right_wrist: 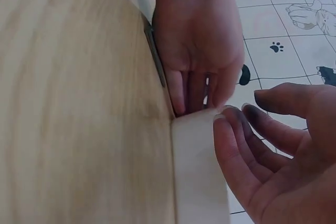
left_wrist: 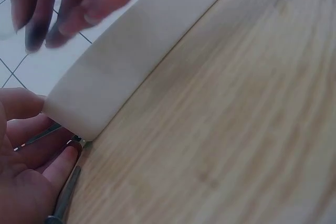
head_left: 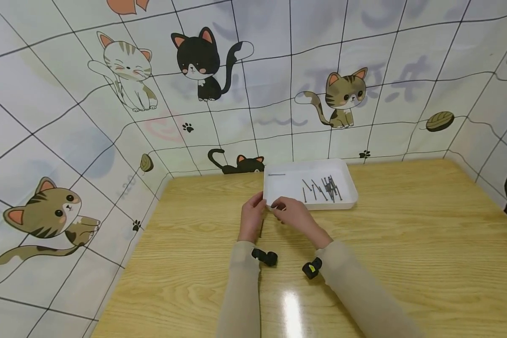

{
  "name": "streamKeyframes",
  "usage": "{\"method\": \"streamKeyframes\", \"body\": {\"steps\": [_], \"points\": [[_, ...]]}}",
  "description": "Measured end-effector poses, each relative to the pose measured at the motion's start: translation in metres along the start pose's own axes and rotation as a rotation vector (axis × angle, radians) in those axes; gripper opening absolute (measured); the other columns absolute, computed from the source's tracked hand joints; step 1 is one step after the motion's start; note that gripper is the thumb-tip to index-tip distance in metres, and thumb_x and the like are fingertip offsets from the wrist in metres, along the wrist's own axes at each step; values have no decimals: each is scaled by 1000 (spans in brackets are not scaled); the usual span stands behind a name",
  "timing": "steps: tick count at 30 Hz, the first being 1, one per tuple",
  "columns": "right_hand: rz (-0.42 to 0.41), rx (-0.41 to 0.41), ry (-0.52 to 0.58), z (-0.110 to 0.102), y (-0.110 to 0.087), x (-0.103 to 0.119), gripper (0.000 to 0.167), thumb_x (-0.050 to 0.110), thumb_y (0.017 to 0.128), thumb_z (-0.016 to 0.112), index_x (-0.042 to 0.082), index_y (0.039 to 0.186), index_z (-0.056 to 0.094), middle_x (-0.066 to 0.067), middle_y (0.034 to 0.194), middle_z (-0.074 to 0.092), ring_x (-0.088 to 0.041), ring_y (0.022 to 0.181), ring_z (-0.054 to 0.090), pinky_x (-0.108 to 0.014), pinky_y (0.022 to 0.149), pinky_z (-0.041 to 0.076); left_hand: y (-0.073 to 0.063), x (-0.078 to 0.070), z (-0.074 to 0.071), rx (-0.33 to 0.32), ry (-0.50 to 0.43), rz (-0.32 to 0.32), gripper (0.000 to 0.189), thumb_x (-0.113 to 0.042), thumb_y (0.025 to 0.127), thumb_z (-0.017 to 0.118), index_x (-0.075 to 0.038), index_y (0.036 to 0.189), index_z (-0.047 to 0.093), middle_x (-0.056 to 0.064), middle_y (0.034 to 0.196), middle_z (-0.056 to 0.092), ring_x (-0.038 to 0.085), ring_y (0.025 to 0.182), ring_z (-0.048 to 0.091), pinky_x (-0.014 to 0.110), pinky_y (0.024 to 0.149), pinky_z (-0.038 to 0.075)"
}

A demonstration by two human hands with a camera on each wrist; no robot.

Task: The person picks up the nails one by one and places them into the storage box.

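Note:
A shallow white tray (head_left: pixel 308 206) stands on the wooden table against the back wall. Several dark metal nails (head_left: pixel 330 188) lie in its right part, and a lone nail (head_left: pixel 276 174) lies near the far left. My left hand (head_left: pixel 252 218) is at the tray's near left corner, thumb and fingers around it. A thin metal piece (left_wrist: pixel 39 136) shows between those fingers; whether they hold it is unclear. Beside that hand a nail (left_wrist: pixel 65 198) lies on the table. My right hand (head_left: pixel 295 216) hovers over the near rim, fingers loosely bent and apart, nothing visible in them.
The wooden table (head_left: pixel 405 244) extends to both sides and toward me. Cloth walls (head_left: pixel 274 94) printed with cats and grid lines enclose it at the back, left and right. Each wrist wears a small black camera (head_left: pixel 265 257).

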State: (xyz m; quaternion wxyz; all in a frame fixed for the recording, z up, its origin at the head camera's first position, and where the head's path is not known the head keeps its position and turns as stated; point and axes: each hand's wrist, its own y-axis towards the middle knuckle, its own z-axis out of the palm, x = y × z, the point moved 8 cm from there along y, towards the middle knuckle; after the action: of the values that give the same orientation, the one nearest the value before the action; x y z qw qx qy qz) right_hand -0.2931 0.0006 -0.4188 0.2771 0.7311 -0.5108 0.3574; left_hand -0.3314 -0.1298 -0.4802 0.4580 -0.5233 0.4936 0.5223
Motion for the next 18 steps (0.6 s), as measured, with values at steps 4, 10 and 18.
{"method": "streamKeyframes", "body": {"steps": [4, 10, 18], "points": [[41, 37, 21, 18, 1, -11, 33, 24, 87, 55, 8, 116, 56, -3, 91, 60, -18, 64, 59, -28, 53, 46, -1, 0, -1, -6, 6, -6, 35, -17, 90, 51, -8, 124, 54, 5, 123, 54, 14, 113, 46, 34, 95, 35], [2, 89, -3, 37, 5, -15, 35, 20, 87, 55, 7, 120, 53, -5, 67, 57, -16, 49, 50, -29, 47, 42, -2, 1, 1, 5, -35, 0, 36, -15, 90, 51, -5, 124, 53, 8, 124, 53, 18, 114, 47, 35, 95, 36], [-57, 49, -170, 46, 13, -8, 33, 12, 78, 59, 7, 111, 56, -2, 82, 59, -16, 64, 52, -30, 57, 42, 1, 0, 0, 7, -62, 8, 35, -14, 90, 51, -5, 124, 54, 9, 122, 54, 21, 112, 49, 34, 91, 39]]}}
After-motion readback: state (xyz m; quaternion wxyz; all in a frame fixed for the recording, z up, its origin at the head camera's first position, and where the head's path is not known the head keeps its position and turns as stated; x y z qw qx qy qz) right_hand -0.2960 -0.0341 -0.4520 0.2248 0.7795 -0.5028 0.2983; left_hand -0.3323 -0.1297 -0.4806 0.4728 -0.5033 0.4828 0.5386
